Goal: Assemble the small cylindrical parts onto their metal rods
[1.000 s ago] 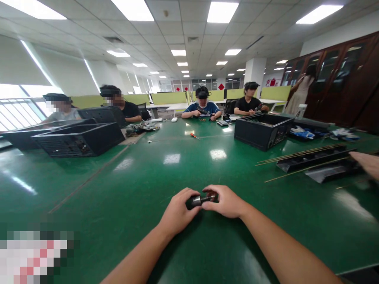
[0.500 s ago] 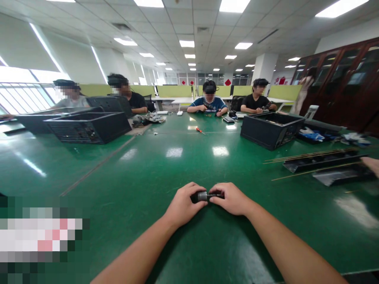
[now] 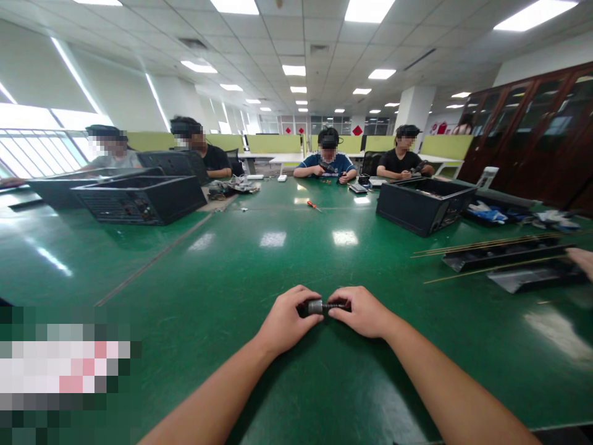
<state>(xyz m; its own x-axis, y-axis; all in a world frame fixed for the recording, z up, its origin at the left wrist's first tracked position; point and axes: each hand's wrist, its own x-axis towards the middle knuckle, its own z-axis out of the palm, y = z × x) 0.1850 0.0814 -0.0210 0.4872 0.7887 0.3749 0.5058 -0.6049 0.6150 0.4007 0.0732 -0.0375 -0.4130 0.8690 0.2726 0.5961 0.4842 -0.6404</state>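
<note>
Low over the middle of the green table [image 3: 259, 266], my left hand [image 3: 286, 321] is closed round a short dark cylindrical part with a silver-grey metal band [image 3: 315, 306]. From that band a thin, dark, ridged shaft [image 3: 332, 305] runs to the right. My right hand [image 3: 364, 314] pinches the far end of this shaft between thumb and fingers. The piece lies roughly level between both hands. Its two ends are hidden by my fingers, and its exact kind cannot be made out.
Dark computer cases stand at left [image 3: 139, 201] and right [image 3: 424, 207]. An orange-handled screwdriver [image 3: 312, 204] lies ahead. Thin brass-coloured rods [image 3: 482, 246] and black metal channels [image 3: 504, 253] lie at right, near another person's hand [image 3: 581, 259]. Several people sit across the table.
Both hands keep their hold on the dark part, with hardly any movement. The person by the cabinets at the far right has moved, now mostly hidden.
</note>
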